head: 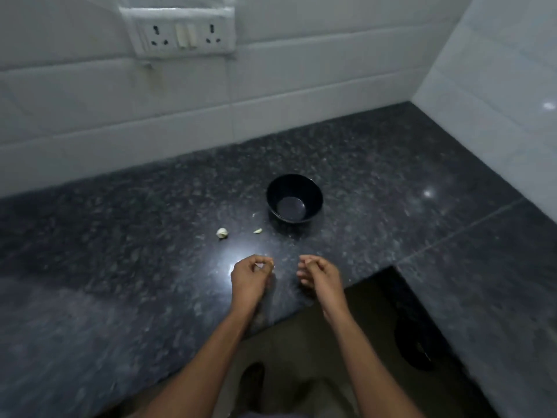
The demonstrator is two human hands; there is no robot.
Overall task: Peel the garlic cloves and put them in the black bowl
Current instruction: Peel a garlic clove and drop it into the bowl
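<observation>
The black bowl (pixel 294 188) stands empty on the dark granite counter (pixel 120 236), just beyond my hands. A whitish garlic clove (pixel 222 233) lies on the counter to the bowl's left. A smaller pale garlic piece (pixel 257 231) lies nearer the bowl. My left hand (pixel 251 276) hovers over the counter's front edge with curled fingers, and its fingertips pinch a small pale garlic bit (pixel 272 263). My right hand (pixel 318 274) is beside it, a short gap apart, with fingers curled and thumb against the fingertips. I cannot make out anything in the right hand.
A white tiled wall (pixel 301 86) with a socket panel (pixel 180 31) backs the counter, and another tiled wall closes the right side. The counter turns an L-corner at the right (pixel 482 267). The floor and a dark round object (pixel 416 345) show below the edge.
</observation>
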